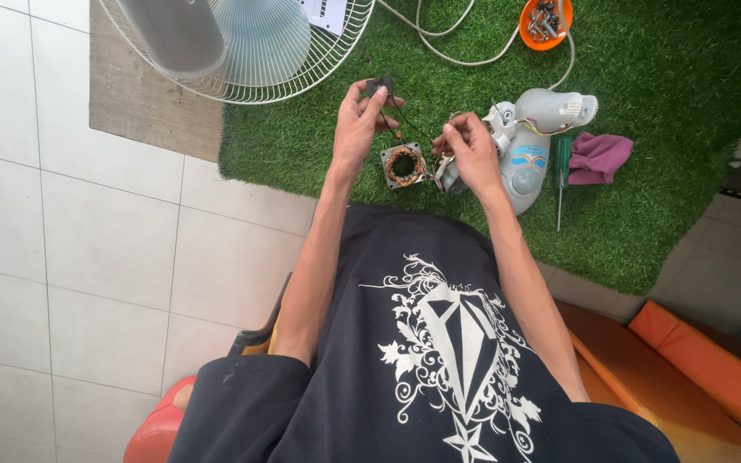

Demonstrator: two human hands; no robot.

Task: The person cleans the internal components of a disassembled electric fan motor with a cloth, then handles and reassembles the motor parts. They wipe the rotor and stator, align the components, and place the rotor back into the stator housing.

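Left hand (359,127) fingers pinch small black part (379,85) above turf (662,77); right hand (471,153) fingers pinch wire near stator (403,165) at turf's near edge, beside fan housing (532,141), screwdriver (561,176), cloth (599,157)

Left hand (360,127) pinches a small black part (379,86) above the motor stator (403,165) on green turf (662,86)
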